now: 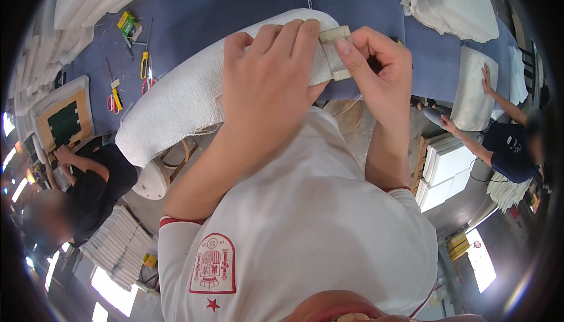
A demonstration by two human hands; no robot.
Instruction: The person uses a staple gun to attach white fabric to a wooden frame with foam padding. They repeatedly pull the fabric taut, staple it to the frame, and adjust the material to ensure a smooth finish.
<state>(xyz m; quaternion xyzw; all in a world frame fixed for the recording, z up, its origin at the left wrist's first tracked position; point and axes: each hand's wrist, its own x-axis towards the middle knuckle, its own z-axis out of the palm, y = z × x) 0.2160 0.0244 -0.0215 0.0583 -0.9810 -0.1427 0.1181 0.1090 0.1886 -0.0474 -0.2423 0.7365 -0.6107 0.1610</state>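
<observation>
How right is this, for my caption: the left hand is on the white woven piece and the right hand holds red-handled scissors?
The last part is wrong: in the head view, the right hand has its thumb on a pale strip at the right end of the white woven piece. The left hand is on that piece, as stated.

Rough, matt white woven cloth [182, 87]
At its right end, a smooth beige strip [336, 33]; behind the cloth's left half, a yellow plastic handle [144, 65]
</observation>
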